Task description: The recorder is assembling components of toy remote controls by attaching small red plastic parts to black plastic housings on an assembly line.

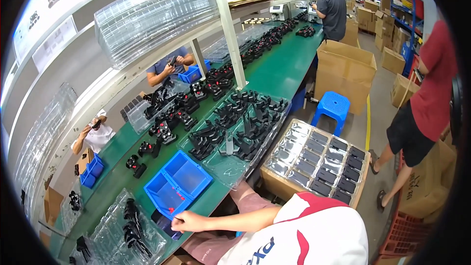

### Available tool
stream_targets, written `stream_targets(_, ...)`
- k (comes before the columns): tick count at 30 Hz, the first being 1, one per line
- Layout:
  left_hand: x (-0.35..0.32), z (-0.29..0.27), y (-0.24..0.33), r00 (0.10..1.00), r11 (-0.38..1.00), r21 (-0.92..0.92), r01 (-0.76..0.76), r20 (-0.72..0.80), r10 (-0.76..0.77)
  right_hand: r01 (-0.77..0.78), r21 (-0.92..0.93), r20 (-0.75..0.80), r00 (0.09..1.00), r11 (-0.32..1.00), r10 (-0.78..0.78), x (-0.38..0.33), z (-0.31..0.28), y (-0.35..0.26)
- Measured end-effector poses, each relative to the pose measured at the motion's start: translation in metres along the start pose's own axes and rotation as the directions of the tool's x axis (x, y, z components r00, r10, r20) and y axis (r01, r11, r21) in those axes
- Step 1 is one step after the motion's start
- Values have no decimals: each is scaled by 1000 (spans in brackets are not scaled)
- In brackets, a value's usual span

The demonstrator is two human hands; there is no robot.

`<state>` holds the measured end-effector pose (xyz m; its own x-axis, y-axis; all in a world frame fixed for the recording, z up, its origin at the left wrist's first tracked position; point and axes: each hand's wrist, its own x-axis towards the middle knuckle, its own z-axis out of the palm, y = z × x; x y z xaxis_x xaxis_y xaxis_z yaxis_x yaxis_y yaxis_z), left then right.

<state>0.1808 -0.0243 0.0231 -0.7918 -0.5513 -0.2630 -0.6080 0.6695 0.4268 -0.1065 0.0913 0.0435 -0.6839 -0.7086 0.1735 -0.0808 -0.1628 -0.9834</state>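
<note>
My right hand (190, 222) reaches in from the lower right to the near edge of the green workbench. Its fingers are closed, and what they hold, if anything, cannot be made out. Just past it stands a blue divided bin (195, 166), with several small red pieces (175, 197) in its nearer compartment. Partly beneath my fingers lies a dark flat object (166, 225). To one side, a clear plastic tray (109, 225) bears black curved parts (133, 230). My left hand is out of view.
Black parts (248, 122) fill a clear tray beyond the bin. Black controllers with red buttons (164, 132) line the green bench (274, 66). A carton with packed black pieces (314, 159), a blue stool (332, 108) and an open box (346, 68) stand alongside. Other people work nearby.
</note>
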Motion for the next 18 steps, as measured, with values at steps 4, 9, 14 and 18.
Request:
stream_targets(4,32,-6,107,988,994,-71,-84,127,92,-102,29,148,984,994,96,-32,7,16)
stream_targets(9,97,63,56,936,-172,-985,31,-32,351,-105,75,195,977,992,88,-43,-4,0)
stream_targets(14,97,42,112,946,-203,-977,60,-10,325,5,-226,106,994,974,20,-35,-27,-4)
stream_targets(18,113,39,108,922,-170,-981,91,19,386,-140,-117,31,989,983,145,-25,-31,5)
